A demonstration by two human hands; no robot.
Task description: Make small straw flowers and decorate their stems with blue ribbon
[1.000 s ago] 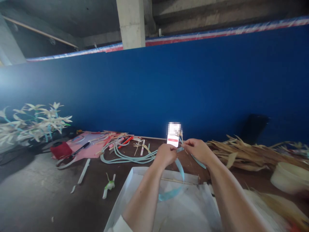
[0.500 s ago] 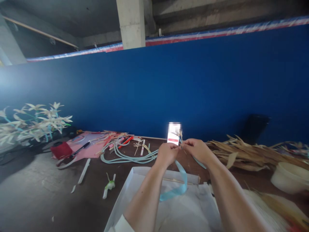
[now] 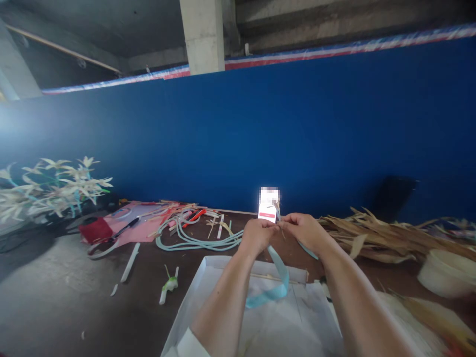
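Observation:
My left hand (image 3: pixel 256 236) and my right hand (image 3: pixel 303 230) meet above the table, fingers pinched together on a light blue strip (image 3: pixel 277 282). The strip hangs down from the pinch and curls over a white shallow box (image 3: pixel 197 297) in front of me. A thin dry stem sticks up between my fingertips. Behind my hands stands a lit phone screen (image 3: pixel 268 205) against the blue wall.
Pale blue cords (image 3: pixel 193 240) and red and pink scraps (image 3: pixel 137 220) lie at the left. Dried-leaf flower sprays (image 3: pixel 52 186) stand far left. A heap of dry husks (image 3: pixel 386 238) and a white bowl (image 3: pixel 446 272) are at the right. A small green-white piece (image 3: pixel 169 285) lies near the box.
My hands have stayed close together, shifting only slightly. The hanging end of the blue strip has swung and curled up into a loop over the box.

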